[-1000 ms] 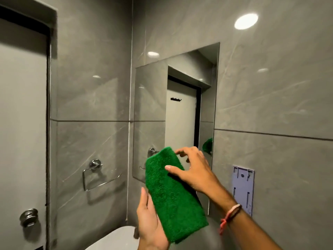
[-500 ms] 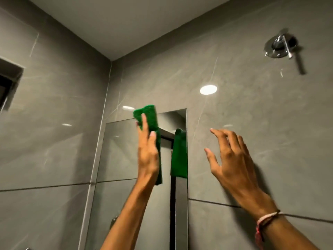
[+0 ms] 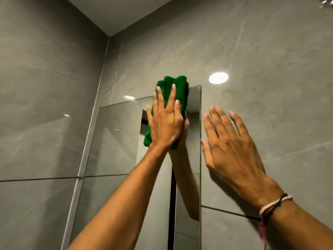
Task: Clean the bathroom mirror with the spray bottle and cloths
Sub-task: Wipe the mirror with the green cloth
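Note:
The frameless bathroom mirror [image 3: 115, 141] hangs on the grey tiled wall. A folded green cloth [image 3: 178, 89] lies flat against the mirror's top right corner, its top sticking above the glass edge. My left hand [image 3: 164, 123] presses the cloth onto the glass with fingers spread. My right hand [image 3: 232, 143] is flat and empty, fingers apart, against the tile just right of the mirror's edge. The mirror shows my left forearm's reflection. No spray bottle is in view.
Grey marble-look tiles [image 3: 270, 69] cover both walls, which meet in a corner [image 3: 104, 69] left of the mirror. A ceiling light's round glare [image 3: 218, 77] shows on the tile above my right hand. A metal fitting [image 3: 327, 1] peeks in at the top right.
My left hand slid the green cloth to the right along the mirror's top, up to the right corner. My right hand moved closer to the wall beside the mirror.

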Demonstrator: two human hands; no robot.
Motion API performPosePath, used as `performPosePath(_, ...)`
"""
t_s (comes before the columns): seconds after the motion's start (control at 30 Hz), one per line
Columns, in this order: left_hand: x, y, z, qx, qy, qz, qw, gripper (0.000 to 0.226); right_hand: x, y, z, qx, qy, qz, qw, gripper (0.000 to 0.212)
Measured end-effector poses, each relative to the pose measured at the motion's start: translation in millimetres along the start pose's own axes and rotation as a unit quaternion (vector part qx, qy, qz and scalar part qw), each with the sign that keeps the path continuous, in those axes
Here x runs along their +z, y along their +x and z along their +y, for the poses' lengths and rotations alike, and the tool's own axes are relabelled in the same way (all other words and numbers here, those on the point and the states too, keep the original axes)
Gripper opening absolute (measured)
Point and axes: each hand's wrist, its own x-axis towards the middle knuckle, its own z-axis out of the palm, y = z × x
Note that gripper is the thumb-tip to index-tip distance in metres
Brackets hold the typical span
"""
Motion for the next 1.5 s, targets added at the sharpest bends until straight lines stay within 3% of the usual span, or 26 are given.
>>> performPosePath(0.17, -22.2, 57.1, -96.3, -0.170, 0.040, 0.031, 0.984, 0.053, 9.5, 1.8, -2.5, -0.005, -0.029, 0.005, 1.000, 0.067)
performPosePath(0.27, -34.4, 49.9, -161.5, -0.270, 0.031, 0.041, 0.962, 0.054, 8.7, 2.1, -3.6, -0.004, -0.033, 0.000, 0.999, 0.068)
performPosePath(0.53, -53.8, -130.2, -246.5, -0.465, 0.013, 0.069, 0.883, 0.055, -5.5, 3.2, -11.3, -0.005, -0.028, 0.021, 0.999, 0.068)
performPosePath(0.77, -51.9, -350.8, -227.4, -0.636, 0.028, 0.057, 0.769, 0.054, -5.1, 0.7, -10.2, -0.015, -0.010, 0.014, 1.000, 0.066)
performPosePath(0.9, -52.3, -368.5, -184.7, -0.732, -0.036, 0.071, 0.677, 0.054, -14.9, -2.4, -13.3, -0.015, 0.006, -0.007, 1.000, 0.067)
performPosePath(0.97, -52.8, -353.8, -169.3, -0.747, -0.054, 0.105, 0.654, 0.053, -19.7, -5.7, -14.1, -0.023, 0.007, -0.018, 1.000, 0.068)
performPosePath(1.0, -53.1, -343.2, -163.7, -0.743, -0.055, 0.131, 0.655, 0.053, -20.8, -7.7, -14.7, -0.030, 0.004, -0.025, 0.999, 0.068)
performPosePath(1.07, -48.7, -296.0, -147.1, -0.698, -0.071, 0.151, 0.697, 0.053, -24.5, -4.7, -8.0, -0.041, -0.005, -0.035, 0.999, 0.068)
performPosePath(1.17, -41.0, -191.3, -109.6, -0.576, -0.070, 0.132, 0.803, 0.053, -28.3, -0.9, 6.5, -0.047, -0.019, -0.037, 0.998, 0.067)
performPosePath(1.27, -25.3, -84.1, -53.2, -0.451, -0.060, 0.118, 0.882, 0.054, -30.6, -0.2, 26.1, -0.033, -0.039, -0.033, 0.998, 0.070)
performPosePath(1.4, 1.5, -3.7, 41.5, -0.177, -0.024, 0.053, 0.983, 0.056, -35.2, 1.4, 48.3, -0.016, -0.049, -0.001, 0.999, 0.066)
performPosePath(1.5, 11.7, -9.1, 72.8, 0.047, 0.004, 0.014, 0.999, 0.058, -36.0, 2.4, 56.9, 0.008, -0.045, 0.027, 0.999, 0.066)
